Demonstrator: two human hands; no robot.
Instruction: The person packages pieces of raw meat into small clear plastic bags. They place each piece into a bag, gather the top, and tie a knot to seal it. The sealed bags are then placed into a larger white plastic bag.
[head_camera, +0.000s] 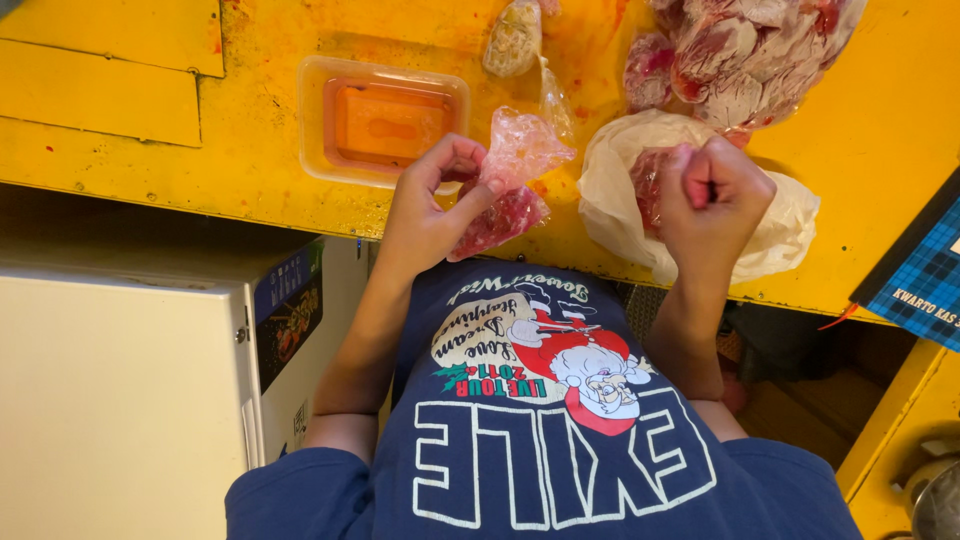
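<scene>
My left hand (430, 215) grips a small clear plastic bag (510, 185) by its open top; red raw meat fills the bag's lower part, which hangs at the edge of the yellow table (250, 170). My right hand (715, 195) is closed in a fist just above a white plastic bag (790, 230) that lies open on the table with red meat (648, 180) inside. I cannot tell whether the fist holds anything. The two hands are apart, the small bag between them.
A clear plastic tub (385, 125) with orange-red liquid stands behind my left hand. Several filled meat bags (750, 50) are piled at the back right, one more small bag (513, 38) at the back. A white box (120, 400) stands lower left, a blue plaid book (925, 275) at right.
</scene>
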